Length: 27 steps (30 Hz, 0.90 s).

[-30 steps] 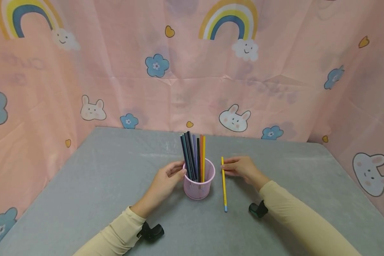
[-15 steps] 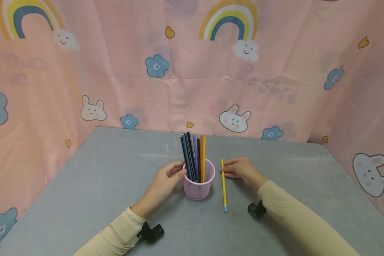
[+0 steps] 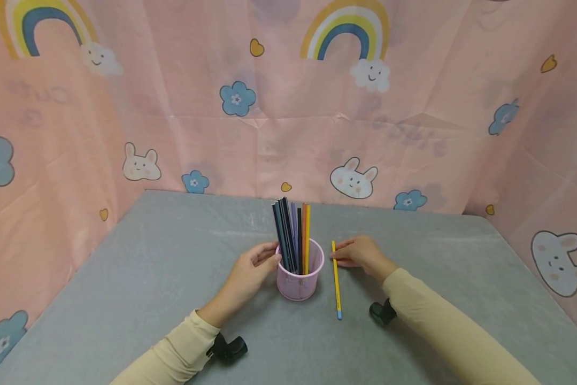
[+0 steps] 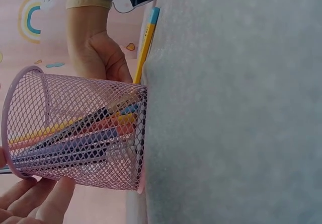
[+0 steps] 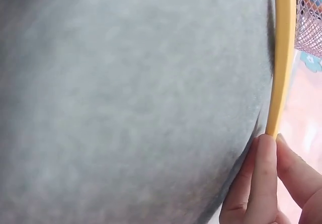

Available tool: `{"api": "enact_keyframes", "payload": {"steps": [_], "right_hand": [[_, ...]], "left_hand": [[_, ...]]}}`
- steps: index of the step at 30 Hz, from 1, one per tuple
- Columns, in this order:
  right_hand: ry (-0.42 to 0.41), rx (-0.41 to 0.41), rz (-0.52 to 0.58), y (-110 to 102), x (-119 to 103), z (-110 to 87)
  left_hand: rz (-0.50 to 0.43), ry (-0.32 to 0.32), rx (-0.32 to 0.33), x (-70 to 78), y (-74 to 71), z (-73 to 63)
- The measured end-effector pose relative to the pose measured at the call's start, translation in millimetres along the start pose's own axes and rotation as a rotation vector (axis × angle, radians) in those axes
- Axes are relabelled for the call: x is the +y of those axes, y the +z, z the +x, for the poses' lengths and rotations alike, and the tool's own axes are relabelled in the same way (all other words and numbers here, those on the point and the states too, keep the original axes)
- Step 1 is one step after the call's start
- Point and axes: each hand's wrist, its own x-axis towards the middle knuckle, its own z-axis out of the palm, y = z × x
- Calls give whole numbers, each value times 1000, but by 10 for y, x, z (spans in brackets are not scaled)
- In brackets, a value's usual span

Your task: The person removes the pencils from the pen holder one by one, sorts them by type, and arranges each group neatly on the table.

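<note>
A pink mesh pencil cup (image 3: 296, 289) stands upright in the middle of the table, holding several pencils (image 3: 288, 235) in dark, purple, orange and yellow tones that lean to its left. At the cup's left side, my left hand (image 3: 247, 275) grips it by the rim, thumb and fingers curled about the wall; in the left wrist view its fingers (image 4: 55, 201) touch the mesh. Right of the cup, my right hand (image 3: 362, 256) pinches a yellow pencil (image 3: 337, 289) near its far end. The pencil's blue-tipped end points toward me. The right wrist view shows thumb and fingertips closed on the pencil.
Under everything lies a grey table covering (image 3: 182, 240). A pink curtain (image 3: 278, 128) printed with rainbows, rabbits and flowers stands behind the table and at both sides. Black wrist cameras (image 3: 228, 348) hang below both forearms.
My right hand and sleeve have shifted slightly left, and the far end of the yellow pencil has come a little lower. The left hand and the cup stay where they were.
</note>
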Motion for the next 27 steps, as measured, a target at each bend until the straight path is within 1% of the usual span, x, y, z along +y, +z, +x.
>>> {"api": "enact_keyframes", "payload": {"steps": [5, 16, 27], "right_hand": [[-8, 16, -28, 29, -30, 4], [-17, 1, -50, 31, -40, 20], [-28, 26, -42, 53, -36, 46]], "left_hand": [[-5, 2, 1, -6, -2, -2], [12, 8, 0, 10, -3, -13], [9, 12, -2, 0, -2, -4]]}}
